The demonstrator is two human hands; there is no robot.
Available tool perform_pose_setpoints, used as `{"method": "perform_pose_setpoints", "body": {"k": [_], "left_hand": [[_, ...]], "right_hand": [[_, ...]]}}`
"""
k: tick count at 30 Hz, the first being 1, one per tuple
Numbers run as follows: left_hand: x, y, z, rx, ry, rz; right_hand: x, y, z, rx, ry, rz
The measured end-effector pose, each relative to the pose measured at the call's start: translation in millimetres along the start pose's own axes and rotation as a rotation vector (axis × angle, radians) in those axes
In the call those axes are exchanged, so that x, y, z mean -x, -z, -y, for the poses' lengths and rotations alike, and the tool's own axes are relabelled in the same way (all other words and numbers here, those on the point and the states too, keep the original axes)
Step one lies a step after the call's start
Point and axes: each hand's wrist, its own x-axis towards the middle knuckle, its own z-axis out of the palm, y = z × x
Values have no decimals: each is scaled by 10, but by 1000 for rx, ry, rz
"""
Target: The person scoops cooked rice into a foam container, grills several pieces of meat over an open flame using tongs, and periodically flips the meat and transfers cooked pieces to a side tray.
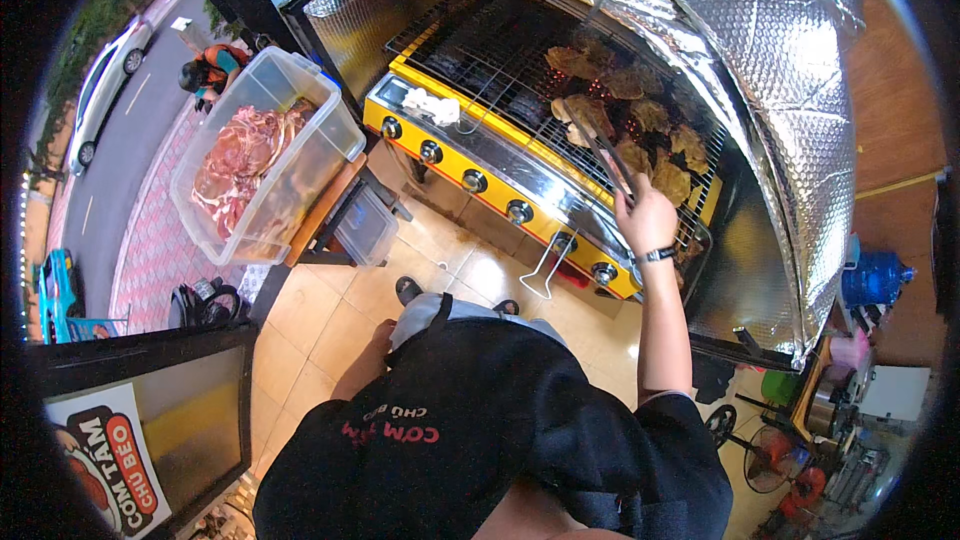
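Note:
My right hand (646,216) is closed around metal tongs (604,154), with a wristband at the wrist. The tips of the tongs reach a piece of grilling meat (587,114) on the wire rack of a yellow gas grill (480,154). Several browned meat slices (671,181) lie around it, over glowing embers. A folded white cloth or paper (431,106) rests on the grill's steel front ledge. My left hand (384,334) hangs low beside my leg, mostly hidden by my body, so its fingers do not show clearly. Raw meat slices (244,157) fill part of a clear plastic tub (309,191) at left.
Bubbled foil sheeting (780,90) hoods the grill's back and right side. A wire handle (541,277) juts from the grill front. Under the tub is a wooden-topped stand (322,214). A person (214,71) is outside beyond the tub. A fan (769,457) stands at lower right.

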Motion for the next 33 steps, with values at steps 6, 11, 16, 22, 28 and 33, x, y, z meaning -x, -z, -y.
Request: {"method": "perform_pose_setpoints", "body": {"k": [6, 11, 16, 22, 28, 33], "left_hand": [[-210, 330, 187, -68, -35, 6], [-380, 741, 397, -879, -270, 162], [-518, 1262, 637, -473, -237, 13], [-600, 1625, 683, 394, -19, -236], [-773, 1595, 1513, 423, 225, -199], [-456, 1473, 1414, 459, 247, -142]], "right_hand": [[-11, 38, 193, -7, -58, 57], [-201, 578, 1056, -402, 16, 61], [-631, 990, 2812, -216, 549, 132], [-1075, 541, 4326, 203, 1079, 275], [-1250, -218, 4986, 506, 1247, 466], [-1233, -183, 5177, 575, 1132, 516]]}}
